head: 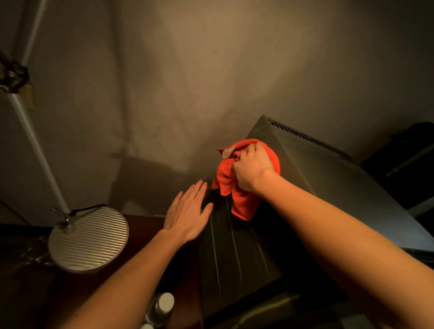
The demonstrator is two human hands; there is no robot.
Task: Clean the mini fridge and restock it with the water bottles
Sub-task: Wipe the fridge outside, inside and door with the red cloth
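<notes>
The grey mini fridge [333,173] stands at the right, seen from above, with a dark ribbed side panel facing left. My right hand [251,169] is shut on a bunched orange cloth [237,197] pressed at the fridge's top left edge, the cloth hanging down over the side. Flat and open, my left hand [188,212] rests against the upper left corner of the dark side panel. Two water bottles [160,308] with white caps stand at the bottom centre, partly behind my left forearm.
A round ribbed metal lamp base [89,238] with a white pole [33,138] stands at the left on a dark wooden surface [145,225]. A plain wall lies behind. Dark furniture [412,166] sits at the far right.
</notes>
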